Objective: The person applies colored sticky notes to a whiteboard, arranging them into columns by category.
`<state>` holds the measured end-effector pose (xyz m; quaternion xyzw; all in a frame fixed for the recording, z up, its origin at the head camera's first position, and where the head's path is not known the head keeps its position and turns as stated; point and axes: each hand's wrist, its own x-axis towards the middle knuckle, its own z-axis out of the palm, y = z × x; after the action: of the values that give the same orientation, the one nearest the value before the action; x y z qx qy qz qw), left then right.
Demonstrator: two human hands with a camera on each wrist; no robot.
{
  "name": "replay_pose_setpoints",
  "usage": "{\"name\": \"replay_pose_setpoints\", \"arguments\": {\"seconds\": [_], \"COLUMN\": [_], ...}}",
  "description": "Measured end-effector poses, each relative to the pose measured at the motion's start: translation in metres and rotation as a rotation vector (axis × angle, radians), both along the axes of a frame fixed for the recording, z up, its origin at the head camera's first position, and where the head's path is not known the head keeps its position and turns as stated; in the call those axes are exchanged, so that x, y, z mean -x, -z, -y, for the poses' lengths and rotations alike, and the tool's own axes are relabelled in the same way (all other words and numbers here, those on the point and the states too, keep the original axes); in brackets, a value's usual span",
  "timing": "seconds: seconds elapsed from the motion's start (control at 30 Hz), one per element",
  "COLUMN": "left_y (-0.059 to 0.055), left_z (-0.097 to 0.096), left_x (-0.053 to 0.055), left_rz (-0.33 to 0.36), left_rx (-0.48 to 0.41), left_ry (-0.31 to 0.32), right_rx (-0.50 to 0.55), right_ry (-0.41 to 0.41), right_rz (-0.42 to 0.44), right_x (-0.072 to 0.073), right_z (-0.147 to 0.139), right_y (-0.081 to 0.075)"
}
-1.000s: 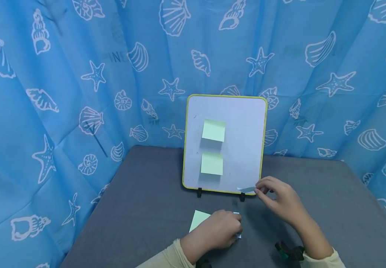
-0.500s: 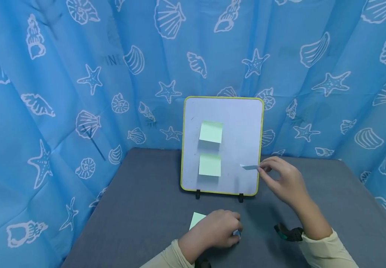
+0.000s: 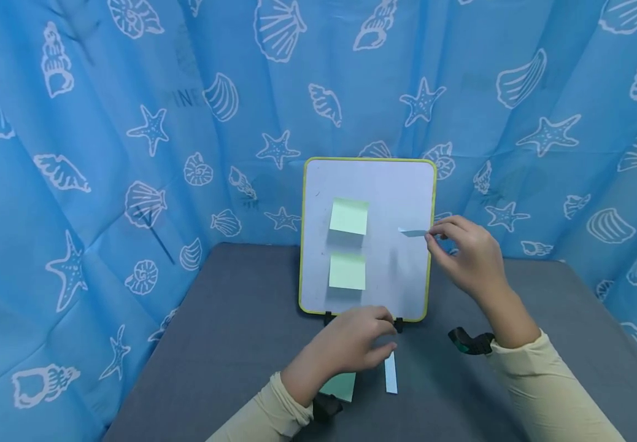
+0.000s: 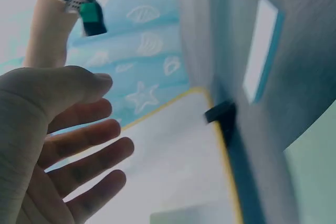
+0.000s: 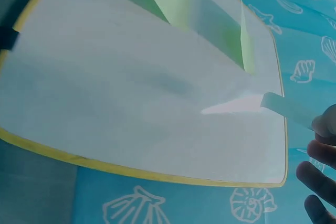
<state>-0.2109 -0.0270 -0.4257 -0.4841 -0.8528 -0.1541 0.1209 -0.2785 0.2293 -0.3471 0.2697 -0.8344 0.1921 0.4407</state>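
Between thumb and fingertips, my right hand (image 3: 470, 255) pinches one end of a narrow pale blue sticky strip (image 3: 413, 233). In the right wrist view the strip (image 5: 289, 110) bends, its free end over the whiteboard (image 5: 157, 129). My left hand (image 3: 346, 344) is raised over the table with nothing in it; in the left wrist view its fingers (image 4: 105, 156) are spread. Below it lies a thin pad of pale blue sticky strips (image 3: 391, 374), its thickness showing in the left wrist view. A green sticky note pad (image 3: 340, 385) is partly hidden under the left forearm.
The yellow-edged whiteboard stands upright on black feet (image 3: 398, 325). Two green sticky notes, an upper note (image 3: 349, 216) and a lower note (image 3: 347, 271), hang on its left half with lower edges lifted. A shell-patterned blue curtain (image 3: 274, 92) is behind the grey table (image 3: 241, 319).
My right hand has risen with the strip from the whiteboard's lower edge to about its middle height. My left hand has let go of the strip pad and lifted away, uncovering it.
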Motion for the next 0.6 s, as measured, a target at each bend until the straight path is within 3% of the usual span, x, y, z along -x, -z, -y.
{"name": "replay_pose_setpoints", "arguments": {"seconds": [0.33,0.6], "left_y": [-0.048,-0.082], "left_z": [0.012,0.013], "left_x": [0.019,0.037], "left_rz": [-0.041,-0.043], "left_rx": [-0.106,-0.171], "left_ry": [-0.036,-0.108], "right_rx": [-0.084,-0.132], "right_ry": [0.037,0.055], "right_rz": [-0.076,-0.142], "right_x": [0.029,0.044], "right_z": [0.009,0.014], "right_y": [-0.021,-0.025]}}
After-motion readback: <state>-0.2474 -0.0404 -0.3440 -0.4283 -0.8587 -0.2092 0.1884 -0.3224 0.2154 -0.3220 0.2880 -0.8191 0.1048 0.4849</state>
